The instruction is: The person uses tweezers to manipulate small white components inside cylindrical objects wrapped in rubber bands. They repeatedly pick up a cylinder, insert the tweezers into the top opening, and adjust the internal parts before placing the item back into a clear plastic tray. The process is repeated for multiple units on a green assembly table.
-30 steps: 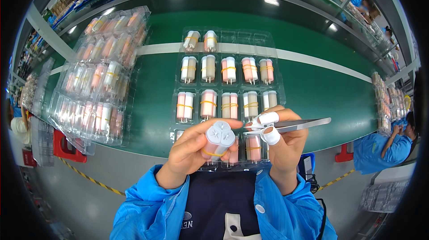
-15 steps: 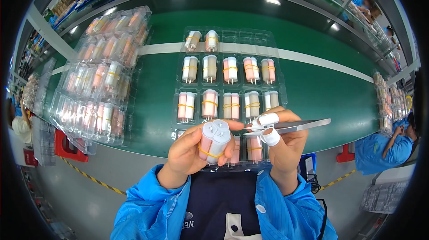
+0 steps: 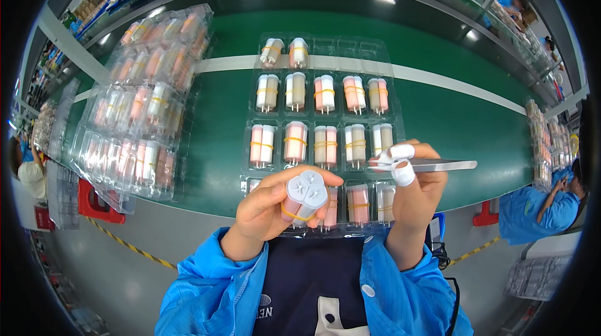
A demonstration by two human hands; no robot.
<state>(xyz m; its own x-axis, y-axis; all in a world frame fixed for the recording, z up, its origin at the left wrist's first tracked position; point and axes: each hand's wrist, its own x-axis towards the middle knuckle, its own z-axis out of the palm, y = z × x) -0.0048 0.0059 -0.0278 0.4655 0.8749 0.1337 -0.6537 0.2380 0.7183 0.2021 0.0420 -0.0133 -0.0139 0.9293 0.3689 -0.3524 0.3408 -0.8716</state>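
Close to the chest, the left hand gripped a banded bundle of white tubes, end caps facing up. The right hand, with white-taped fingertips, pinched metal tweezers pointing right. Both hovered over a clear tray of similar banded bundles on the green tabletop; a stack of filled trays, perhaps several deep, lay to the left

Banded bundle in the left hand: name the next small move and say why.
Probably bring the tweezers in the right hand to the bundle's upturned end. The left hand holds that end facing the camera, above the clear tray, with the tweezers apart from it to the right.
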